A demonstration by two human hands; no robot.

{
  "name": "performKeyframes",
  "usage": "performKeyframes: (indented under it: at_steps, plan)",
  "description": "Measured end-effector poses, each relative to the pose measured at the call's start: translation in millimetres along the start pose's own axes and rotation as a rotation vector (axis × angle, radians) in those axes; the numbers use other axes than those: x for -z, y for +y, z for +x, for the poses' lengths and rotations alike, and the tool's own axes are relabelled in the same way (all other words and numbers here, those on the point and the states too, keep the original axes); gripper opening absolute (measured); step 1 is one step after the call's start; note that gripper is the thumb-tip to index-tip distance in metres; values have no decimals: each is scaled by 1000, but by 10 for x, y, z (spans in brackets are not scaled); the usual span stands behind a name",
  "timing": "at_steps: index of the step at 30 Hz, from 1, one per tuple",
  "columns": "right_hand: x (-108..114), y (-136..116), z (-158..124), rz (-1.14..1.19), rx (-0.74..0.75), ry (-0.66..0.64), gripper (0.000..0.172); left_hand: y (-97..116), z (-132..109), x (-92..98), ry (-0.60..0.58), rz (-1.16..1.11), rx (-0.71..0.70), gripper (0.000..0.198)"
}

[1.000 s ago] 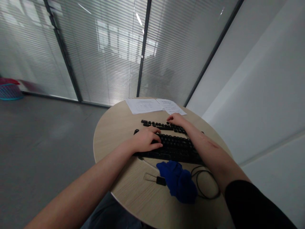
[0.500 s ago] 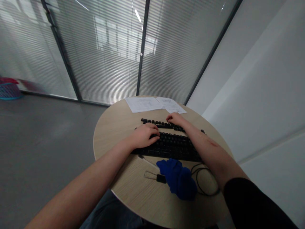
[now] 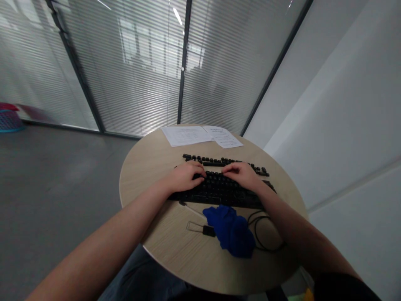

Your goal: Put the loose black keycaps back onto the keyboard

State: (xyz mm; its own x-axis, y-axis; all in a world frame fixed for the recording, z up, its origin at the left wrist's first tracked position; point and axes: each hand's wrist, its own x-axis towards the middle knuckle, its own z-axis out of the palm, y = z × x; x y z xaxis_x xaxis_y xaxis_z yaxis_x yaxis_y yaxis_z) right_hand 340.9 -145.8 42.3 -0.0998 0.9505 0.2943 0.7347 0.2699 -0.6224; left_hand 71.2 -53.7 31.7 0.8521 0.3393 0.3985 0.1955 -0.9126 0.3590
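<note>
A black keyboard [image 3: 216,194] lies on the round wooden table [image 3: 140,167]. My left hand [image 3: 187,175] rests over its left part, with thumb and fingers apart and nothing visible held. At the keyboard's upper edge, my right hand [image 3: 242,174] has its fingertips pinched together; whatever may be between them is too small to make out. Loose black keycaps [image 3: 216,160] stand in rows just beyond the keyboard, and a long black key [image 3: 214,164] lies among them. Both hands cover some of the keyboard's keys.
A crumpled blue cloth [image 3: 233,232] lies in front of the keyboard, beside a wire keycap puller [image 3: 200,228] and a coiled black cable [image 3: 261,236]. A thin brush-like tool [image 3: 191,208] is nearby. Printed sheets [image 3: 188,136] lie at the far edge, before a glass partition [image 3: 140,83].
My right hand has come back from the loose keycaps to the keyboard's upper edge, uncovering more of the rows. My left hand stays on the keyboard. The view has shifted slightly.
</note>
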Motion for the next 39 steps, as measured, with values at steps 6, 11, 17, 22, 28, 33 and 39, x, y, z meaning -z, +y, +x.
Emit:
performKeyframes:
  at_steps: [6,11,17,22,28,33,39]
  plan:
    - [-278,-202,-225,125,-17,-75,12,48,12,-28,-44,46,18,19]
    - [-354,-247,-216,112,-35,-88,13,64,8,-8,-47,57,22,18]
    - [-425,-253,-255,12,8,-83,15,6,0,-51,-34,40,12,17]
    - [-456,-297,-254,-66,45,-66,19,-3,-3,-57,-28,27,12,17]
    - [-480,-332,-270,-211,87,-28,17,25,-2,-29,-36,24,13,17]
    - [-490,-276,-269,-215,98,26,5,35,-7,-24,-34,16,25,18]
    - [-455,-225,-265,-299,106,-30,12,30,-3,-27,-34,14,22,17]
